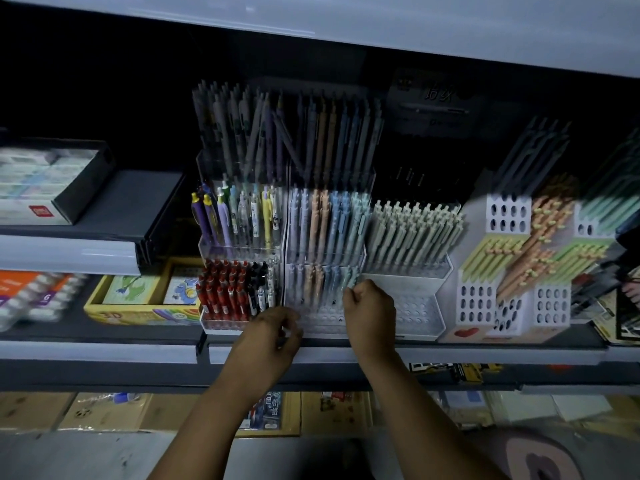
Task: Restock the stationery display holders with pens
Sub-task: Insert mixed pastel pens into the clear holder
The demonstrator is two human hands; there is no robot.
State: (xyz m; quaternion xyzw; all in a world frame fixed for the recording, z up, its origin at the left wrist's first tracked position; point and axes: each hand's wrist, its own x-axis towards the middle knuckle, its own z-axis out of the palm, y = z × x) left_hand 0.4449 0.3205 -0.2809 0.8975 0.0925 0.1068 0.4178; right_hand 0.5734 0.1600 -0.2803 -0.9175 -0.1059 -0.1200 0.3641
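A clear tiered display holder [325,252] stands on the shelf with pastel pens [322,223] in rows of lilac, peach, blue and teal. My right hand [370,308] is at the right end of its lowest tier, fingers curled, and pinches the top of a pale teal pen [354,280] that stands in the row. My left hand [277,329] hovers before the holder's lower front edge with fingers loosely curled; I see nothing in it. Several holes in the lowest tier's front rows [322,318] hold no pens.
Left of it, another clear holder carries red and black pens [227,294]. To the right stand a white holder of pale green pens [412,233], its lower tier [417,308] bare, and a white honeycomb holder [509,216]. A yellow box [138,308] sits at the left. The shelf lip [485,355] runs below my hands.
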